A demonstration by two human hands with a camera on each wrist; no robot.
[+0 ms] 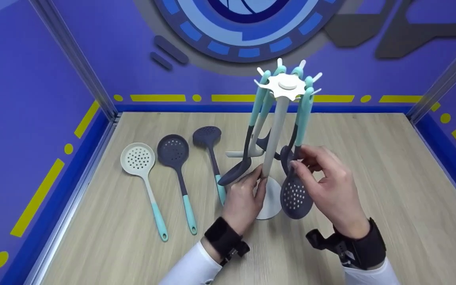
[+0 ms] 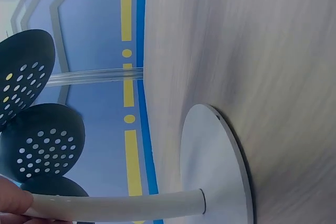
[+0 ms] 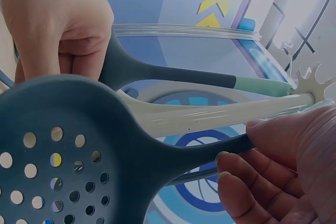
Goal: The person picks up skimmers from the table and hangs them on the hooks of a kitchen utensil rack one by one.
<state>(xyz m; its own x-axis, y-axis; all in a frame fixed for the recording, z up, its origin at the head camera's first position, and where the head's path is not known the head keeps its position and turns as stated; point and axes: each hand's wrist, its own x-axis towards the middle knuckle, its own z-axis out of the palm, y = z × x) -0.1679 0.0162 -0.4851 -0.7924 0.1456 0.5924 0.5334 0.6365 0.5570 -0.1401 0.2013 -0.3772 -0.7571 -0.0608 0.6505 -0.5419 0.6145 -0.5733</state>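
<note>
A white utensil stand (image 1: pixel 277 134) rises from a round base (image 1: pixel 269 206) to a crown of hooks, where several teal-handled utensils hang. Low on its pole, my left hand (image 1: pixel 244 200) grips with thumb and fingers; the left wrist view shows those fingertips (image 2: pixel 13 198) around the pole (image 2: pixel 126 208). My right hand (image 1: pixel 333 184) pinches the neck of a dark slotted spoon (image 1: pixel 296 200) between thumb and fingers, at the stand's right side. The spoon's teal handle reaches up to a hook. A dark ladle (image 1: pixel 236 172) hangs just above my left hand.
On the wooden table (image 1: pixel 105 241) to the left lie a white skimmer (image 1: pixel 137 159), a dark skimmer (image 1: pixel 173 150) and another dark perforated utensil (image 1: pixel 207 136), its handle end partly hidden by my left hand. Blue walls (image 1: pixel 93 47) enclose the table at the back and sides.
</note>
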